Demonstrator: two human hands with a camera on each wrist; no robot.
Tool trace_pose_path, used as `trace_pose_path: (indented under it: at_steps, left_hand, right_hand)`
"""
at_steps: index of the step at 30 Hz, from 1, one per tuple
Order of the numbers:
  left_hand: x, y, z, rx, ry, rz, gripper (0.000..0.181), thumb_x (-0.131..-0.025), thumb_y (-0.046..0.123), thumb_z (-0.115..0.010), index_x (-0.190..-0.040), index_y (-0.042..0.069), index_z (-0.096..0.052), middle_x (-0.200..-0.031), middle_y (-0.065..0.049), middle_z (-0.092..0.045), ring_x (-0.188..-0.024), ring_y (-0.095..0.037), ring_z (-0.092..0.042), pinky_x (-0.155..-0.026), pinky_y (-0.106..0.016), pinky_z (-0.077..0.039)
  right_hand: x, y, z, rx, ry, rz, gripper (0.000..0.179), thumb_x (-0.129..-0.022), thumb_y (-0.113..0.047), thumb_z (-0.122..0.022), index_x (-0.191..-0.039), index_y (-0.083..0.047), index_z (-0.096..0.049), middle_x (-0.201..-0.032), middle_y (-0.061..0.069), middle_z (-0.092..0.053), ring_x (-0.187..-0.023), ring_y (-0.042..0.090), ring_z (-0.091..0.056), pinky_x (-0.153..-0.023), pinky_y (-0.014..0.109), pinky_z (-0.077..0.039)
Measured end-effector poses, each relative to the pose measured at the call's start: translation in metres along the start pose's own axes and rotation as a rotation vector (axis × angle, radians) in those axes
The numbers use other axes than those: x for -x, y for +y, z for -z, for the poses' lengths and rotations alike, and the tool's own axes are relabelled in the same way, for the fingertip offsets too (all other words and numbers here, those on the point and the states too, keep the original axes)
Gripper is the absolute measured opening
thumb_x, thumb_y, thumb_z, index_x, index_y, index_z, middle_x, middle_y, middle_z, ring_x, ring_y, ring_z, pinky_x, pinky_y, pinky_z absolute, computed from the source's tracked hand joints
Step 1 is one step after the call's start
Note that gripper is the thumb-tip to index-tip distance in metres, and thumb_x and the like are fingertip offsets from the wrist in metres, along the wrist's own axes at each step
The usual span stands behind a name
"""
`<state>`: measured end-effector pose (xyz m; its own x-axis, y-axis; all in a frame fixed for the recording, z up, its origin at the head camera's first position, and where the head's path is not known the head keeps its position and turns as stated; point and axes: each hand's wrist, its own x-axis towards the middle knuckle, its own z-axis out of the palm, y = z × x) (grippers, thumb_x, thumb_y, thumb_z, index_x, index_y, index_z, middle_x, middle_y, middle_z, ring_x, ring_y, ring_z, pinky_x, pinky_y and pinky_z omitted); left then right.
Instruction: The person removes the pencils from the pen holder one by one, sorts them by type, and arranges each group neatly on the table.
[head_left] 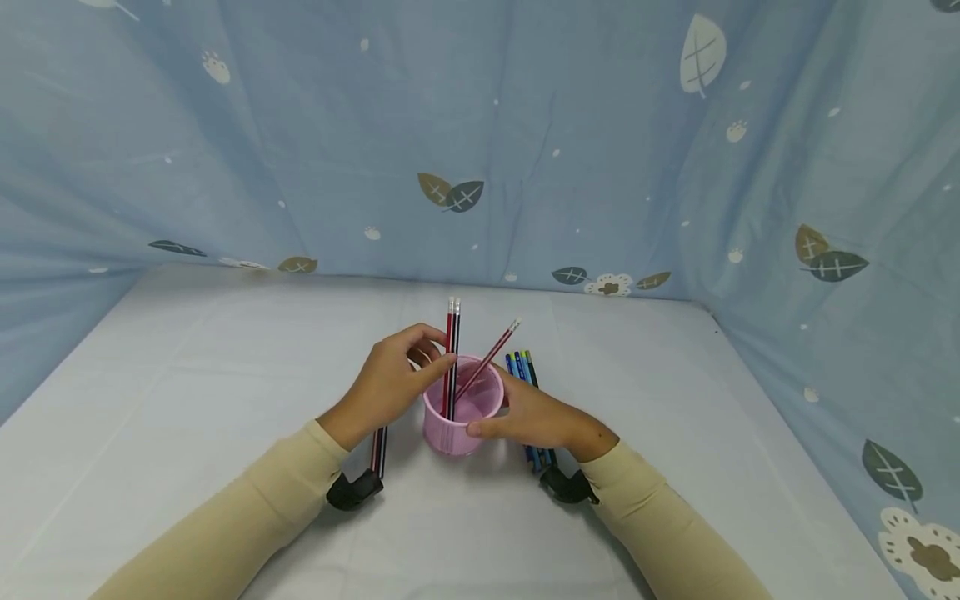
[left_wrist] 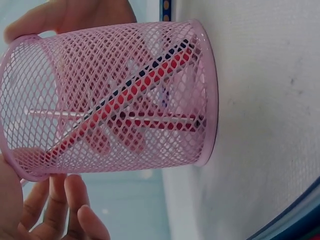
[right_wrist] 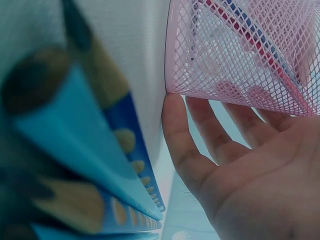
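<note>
Pencils point(head_left: 452, 385), one red, one dark, stand in the pink cup point(head_left: 444, 437), pinched by your left hand point(head_left: 390, 371); your right hand point(head_left: 538, 415) curls round its 3 o'clock side. Dropping that hand could roll the blue pencils point(head_left: 519, 365) lying beneath.

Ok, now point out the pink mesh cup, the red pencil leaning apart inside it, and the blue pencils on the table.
Pink mesh cup point(head_left: 446, 436): head view, near side of its wall.
Leaning red pencil point(head_left: 491, 356): head view, mid-shaft.
Blue pencils point(head_left: 519, 365): head view, near their far ends.
</note>
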<state>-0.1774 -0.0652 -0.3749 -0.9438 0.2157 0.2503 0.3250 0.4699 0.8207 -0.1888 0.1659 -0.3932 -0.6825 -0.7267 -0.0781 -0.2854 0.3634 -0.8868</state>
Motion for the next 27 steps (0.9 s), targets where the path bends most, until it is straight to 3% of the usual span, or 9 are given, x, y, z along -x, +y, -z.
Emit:
trace_pose_path:
  at_steps: [13, 21, 27]
  left_hand:
    - [0.002, 0.000, -0.002, 0.025, 0.019, 0.024, 0.026, -0.094, 0.030, -0.071, -0.113, 0.015, -0.066, -0.094, -0.003, -0.069, -0.086, -0.018, -0.064, -0.074, -0.032, -0.053]
    - [0.001, 0.000, -0.003, 0.028, 0.021, 0.020, 0.027, -0.093, 0.029, -0.072, -0.114, 0.013, -0.066, -0.095, -0.004, -0.069, -0.086, -0.018, -0.064, -0.073, -0.032, -0.052]
    - [0.002, -0.001, -0.003, 0.035, 0.019, 0.019, 0.025, -0.094, 0.027, -0.071, -0.114, 0.012, -0.066, -0.095, -0.005, -0.068, -0.086, -0.018, -0.064, -0.072, -0.032, -0.052]
  right_hand:
    - [0.000, -0.001, -0.002, 0.002, -0.003, 0.007, 0.092, -0.086, -0.052, -0.074, -0.155, -0.017, -0.025, -0.147, 0.004, -0.046, -0.134, 0.024, -0.047, -0.109, 0.044, -0.045]
    - [-0.004, 0.002, -0.008, -0.015, 0.034, 0.066, 0.093, -0.078, -0.022, -0.087, -0.151, -0.023, -0.029, -0.142, -0.001, -0.050, -0.129, 0.019, -0.051, -0.106, 0.042, -0.047]
    - [-0.006, 0.003, -0.010, 0.016, 0.054, 0.077, 0.090, -0.079, -0.020, -0.087, -0.149, -0.022, -0.031, -0.140, -0.003, -0.053, -0.128, 0.017, -0.052, -0.106, 0.041, -0.047]
